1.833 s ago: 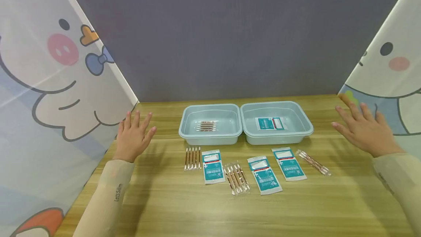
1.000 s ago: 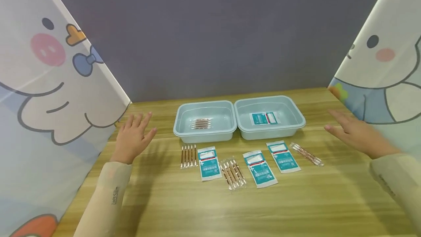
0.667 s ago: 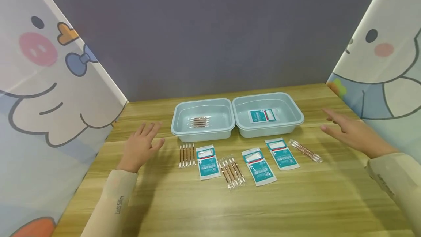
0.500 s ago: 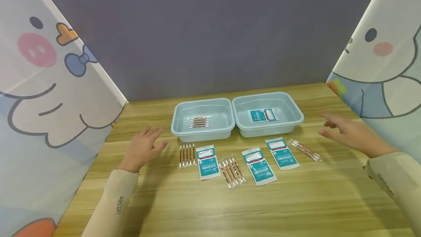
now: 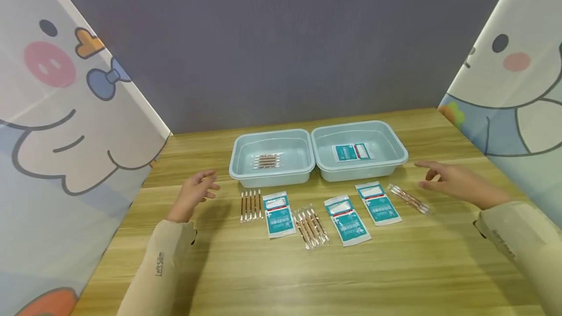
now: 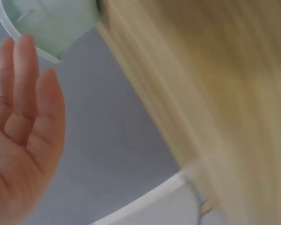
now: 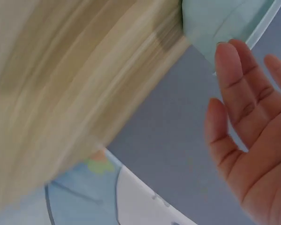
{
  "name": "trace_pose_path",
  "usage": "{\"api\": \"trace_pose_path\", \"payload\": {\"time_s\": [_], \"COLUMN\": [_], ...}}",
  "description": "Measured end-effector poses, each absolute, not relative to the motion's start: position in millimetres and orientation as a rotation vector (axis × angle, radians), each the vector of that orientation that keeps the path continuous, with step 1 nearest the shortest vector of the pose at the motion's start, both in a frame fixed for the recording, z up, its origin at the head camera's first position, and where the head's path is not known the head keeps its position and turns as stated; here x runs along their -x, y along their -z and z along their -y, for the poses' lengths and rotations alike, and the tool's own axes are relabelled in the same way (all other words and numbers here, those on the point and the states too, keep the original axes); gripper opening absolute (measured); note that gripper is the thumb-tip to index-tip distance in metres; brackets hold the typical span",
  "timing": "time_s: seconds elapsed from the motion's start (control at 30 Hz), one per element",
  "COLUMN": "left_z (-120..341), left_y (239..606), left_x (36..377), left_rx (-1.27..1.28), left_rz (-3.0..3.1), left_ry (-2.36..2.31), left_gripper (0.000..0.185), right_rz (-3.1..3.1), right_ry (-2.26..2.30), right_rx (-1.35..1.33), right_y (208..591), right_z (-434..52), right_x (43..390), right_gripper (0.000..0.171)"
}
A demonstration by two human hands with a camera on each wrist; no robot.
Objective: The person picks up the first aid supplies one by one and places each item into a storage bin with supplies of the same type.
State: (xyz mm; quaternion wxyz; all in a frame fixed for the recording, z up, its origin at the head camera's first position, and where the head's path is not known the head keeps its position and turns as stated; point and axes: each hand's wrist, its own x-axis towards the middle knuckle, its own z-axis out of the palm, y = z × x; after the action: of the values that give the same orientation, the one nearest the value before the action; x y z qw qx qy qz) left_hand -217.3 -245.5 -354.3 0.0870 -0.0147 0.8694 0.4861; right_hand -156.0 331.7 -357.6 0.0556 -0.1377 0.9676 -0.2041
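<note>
Hovering hands (image 5: pixel 195 194) (both empty) near swabs (image 5: pixel 250 206).

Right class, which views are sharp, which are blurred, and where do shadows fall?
Head view: sharp; the left hand and right hand cast soft shadows on the table. Left wrist view: wood grain streaked by blur. Right wrist view: the same streaking, palm fairly clear.
</note>
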Motion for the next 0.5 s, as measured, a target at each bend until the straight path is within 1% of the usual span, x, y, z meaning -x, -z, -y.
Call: {"api": "trace_pose_path", "payload": {"time_s": [0.13, 0.27, 0.5], "left_z": [245.8, 245.1, 240.5], "left_y": [355.7, 356.9, 362.2], "left_x": [218.3, 220.9, 228.9], "left_rx": [0.095, 0.07, 0.05], "left_rz": [-2.45, -2.383, -2.347], "left_ry": [-1.579, -1.601, -1.541], "left_gripper": [0.053, 0.055, 0.055], "right_rz": [-2.701, -2.496, -2.404], "right_ry": [0.882, 1.001, 1.005], "right_rx": [0.226, 0.046, -0.05], "right_y": [359.1, 363.2, 369.8], "right_z": [-329.2, -326.5, -325.6], "right_x": [157.5, 156.5, 161.8], "right_gripper": [0.063, 0.072, 0.067]}}
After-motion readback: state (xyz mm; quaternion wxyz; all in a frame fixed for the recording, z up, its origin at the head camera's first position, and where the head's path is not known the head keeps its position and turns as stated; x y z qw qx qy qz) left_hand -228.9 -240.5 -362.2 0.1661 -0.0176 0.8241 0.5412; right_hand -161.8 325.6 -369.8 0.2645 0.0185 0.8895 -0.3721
